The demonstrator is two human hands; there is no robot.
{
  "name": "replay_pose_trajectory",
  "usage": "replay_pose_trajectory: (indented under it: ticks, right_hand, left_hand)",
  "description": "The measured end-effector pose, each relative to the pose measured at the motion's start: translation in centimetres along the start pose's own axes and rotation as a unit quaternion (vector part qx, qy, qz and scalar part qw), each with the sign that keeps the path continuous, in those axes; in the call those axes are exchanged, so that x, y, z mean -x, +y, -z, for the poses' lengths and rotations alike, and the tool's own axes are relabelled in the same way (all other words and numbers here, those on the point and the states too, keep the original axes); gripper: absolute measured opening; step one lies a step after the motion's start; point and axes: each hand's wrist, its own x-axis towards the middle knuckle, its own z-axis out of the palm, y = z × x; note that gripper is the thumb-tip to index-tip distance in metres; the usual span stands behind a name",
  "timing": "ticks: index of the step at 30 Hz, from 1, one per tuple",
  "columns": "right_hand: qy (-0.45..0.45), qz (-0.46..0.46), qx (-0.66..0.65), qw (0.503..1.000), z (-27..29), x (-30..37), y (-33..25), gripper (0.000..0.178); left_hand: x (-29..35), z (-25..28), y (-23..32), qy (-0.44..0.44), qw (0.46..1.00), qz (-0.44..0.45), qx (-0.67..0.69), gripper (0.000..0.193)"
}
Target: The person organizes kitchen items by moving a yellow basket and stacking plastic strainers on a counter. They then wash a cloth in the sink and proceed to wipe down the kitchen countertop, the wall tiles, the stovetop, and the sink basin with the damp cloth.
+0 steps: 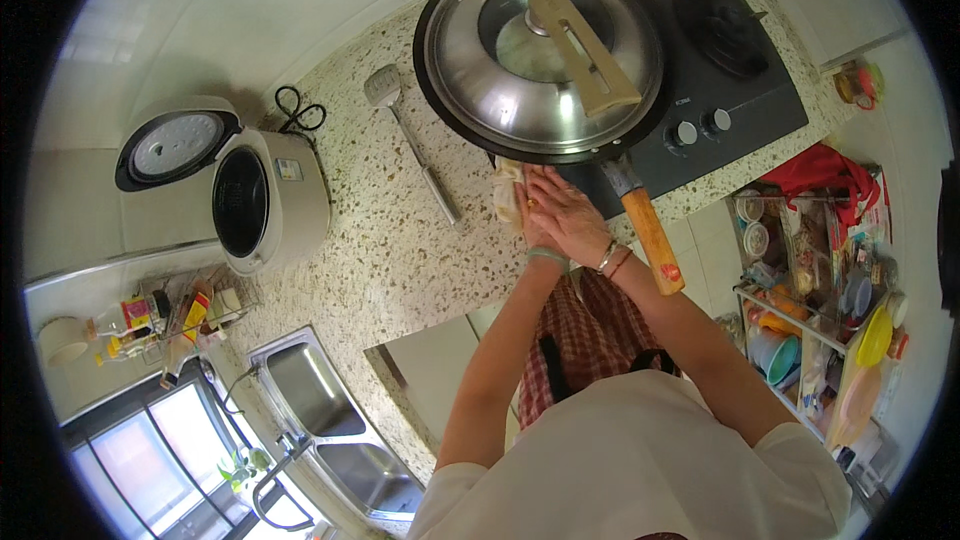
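Observation:
My left hand [535, 230] is at a pale, crumpled cloth [507, 192] on the counter, just below the wok [432, 100]. It seems to grip the cloth, but its fingers are partly hidden. My right hand [578, 224] lies across the left one, its fingers stretched toward the cloth. Over the wok sits a domed steel lid [480, 105] with a glass centre. A beige slotted lid-handle piece or utensil [590, 60] rests on top of it. The wok's wooden handle [652, 240] points toward me, right of my right hand.
A metal spatula [420, 155] lies on the speckled counter [360, 240]. An open rice cooker [290, 210] stands at the left, above a double sink [320, 390]. The black gas hob [740, 130] has two knobs. A loaded shelf rack [800, 310] is at the right.

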Motion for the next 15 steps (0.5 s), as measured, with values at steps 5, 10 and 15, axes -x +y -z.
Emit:
replay_pose_trajectory:
  ticks: [5,10,15]
  right_hand:
    - [0.058,-0.03,-0.035,0.997,1.3,2.4,4.1,0.051]
    - [0.105,-0.087,-0.023,0.99,3.5,4.8,8.9,0.054]
    - [0.058,-0.055,0.105,0.991,8.4,4.2,11.2,0.055]
  left_hand:
    - [-0.8,-6.7,2.2,-0.066,0.601,0.099,0.79,0.05]
    - [-2.6,-11.5,4.5,-0.095,0.481,0.089,0.867,0.047]
    - [-3.3,-13.2,7.7,-0.073,0.534,0.113,0.835,0.048]
